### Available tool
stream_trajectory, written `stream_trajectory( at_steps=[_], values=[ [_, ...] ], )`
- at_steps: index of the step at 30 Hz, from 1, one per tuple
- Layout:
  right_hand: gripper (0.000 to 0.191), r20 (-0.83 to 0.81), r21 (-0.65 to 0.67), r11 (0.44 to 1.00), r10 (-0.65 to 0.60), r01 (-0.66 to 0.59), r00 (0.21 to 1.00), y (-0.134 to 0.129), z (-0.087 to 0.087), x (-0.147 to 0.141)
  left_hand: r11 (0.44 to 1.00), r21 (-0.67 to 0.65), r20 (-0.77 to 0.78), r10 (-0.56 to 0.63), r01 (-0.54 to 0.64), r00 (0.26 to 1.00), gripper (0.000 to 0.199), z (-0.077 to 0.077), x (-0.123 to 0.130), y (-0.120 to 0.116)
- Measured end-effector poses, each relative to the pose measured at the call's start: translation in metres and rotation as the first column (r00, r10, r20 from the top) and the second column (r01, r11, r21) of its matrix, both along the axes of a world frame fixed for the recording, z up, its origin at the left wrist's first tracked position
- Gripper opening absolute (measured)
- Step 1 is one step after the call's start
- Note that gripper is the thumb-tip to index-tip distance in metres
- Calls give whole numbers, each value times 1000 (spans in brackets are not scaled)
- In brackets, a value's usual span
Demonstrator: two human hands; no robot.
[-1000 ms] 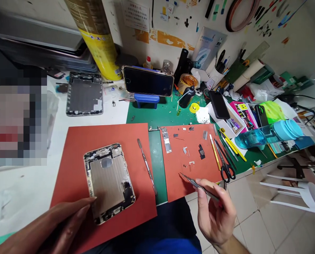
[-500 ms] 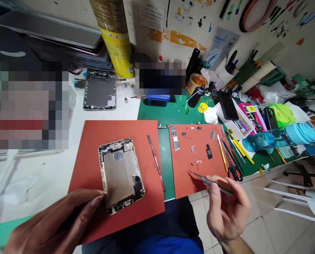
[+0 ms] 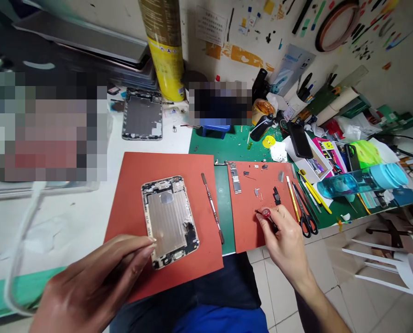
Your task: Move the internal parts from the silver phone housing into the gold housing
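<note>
A phone housing [image 3: 168, 226], its bare metal inside facing up, lies tilted on the left red mat [image 3: 202, 166]. At its left edge, my left hand [image 3: 98, 273] has thumb and forefinger closed on the rim. My right hand [image 3: 286, 236] is closed round a small screwdriver with a round red cap [image 3: 266, 212], above the right red mat [image 3: 246, 231]. The tweezers are not visible now. Near that hand lie a black phone part [image 3: 276, 196] and several tiny parts. A slim metal pry tool [image 3: 213, 208] rests between the housing and the mat's right edge.
A logic board [image 3: 234, 178] lies on the right mat. Scissors [image 3: 306, 217], a yellow-handled tool [image 3: 315, 192] and a blue bottle [image 3: 362, 179] are to the right. Behind stand a blue stool-shaped stand [image 3: 216, 128] and a yellow can [image 3: 166, 64]. A white cable [image 3: 31, 231] curves at left.
The tweezers that pointed out of my right hand have gone from sight; a red-capped screwdriver shows there instead. My left hand stays on the housing's edge. The whole view has shifted slightly.
</note>
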State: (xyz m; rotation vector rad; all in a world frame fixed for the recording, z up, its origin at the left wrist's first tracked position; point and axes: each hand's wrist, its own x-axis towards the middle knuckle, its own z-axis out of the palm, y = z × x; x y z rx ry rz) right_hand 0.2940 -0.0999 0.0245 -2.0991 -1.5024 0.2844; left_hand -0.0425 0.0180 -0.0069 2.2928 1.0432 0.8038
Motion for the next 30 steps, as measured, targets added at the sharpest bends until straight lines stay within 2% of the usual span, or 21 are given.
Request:
stream_trajectory(
  at_steps=[6,10,12,14,15,18,20,23,30],
  values=[
    [15,189,6,998,67,-69,980,1,-6,8,997,-57,84,-46,50,995,10,16,11,-3],
    [16,218,-16,996,86,-85,972,1,-2,10,989,-120,145,-64,81,987,9,19,16,-4],
    [13,162,-7,992,129,-130,978,1,7,0,982,-161,157,-70,95,985,10,20,15,-4],
    [7,37,7,970,241,-241,970,1,17,-20,971,-199,157,-103,133,982,12,22,13,-3],
    [7,-40,16,949,316,-315,948,2,22,-33,965,-208,150,-132,162,980,12,23,11,-3],
    [22,-196,36,865,498,-501,845,13,28,-73,952,-203,74,-219,230,973,9,23,5,-5],
    [24,-201,15,835,541,-550,816,24,26,-95,947,-204,12,-250,247,968,13,21,2,-6],
    [23,-144,-11,796,598,-606,788,37,20,-112,941,-214,14,-265,262,964,17,17,-2,-7],
    [25,-98,-91,765,630,-637,771,44,13,-115,935,-218,80,-267,278,960,12,14,-4,-6]
  ],
)
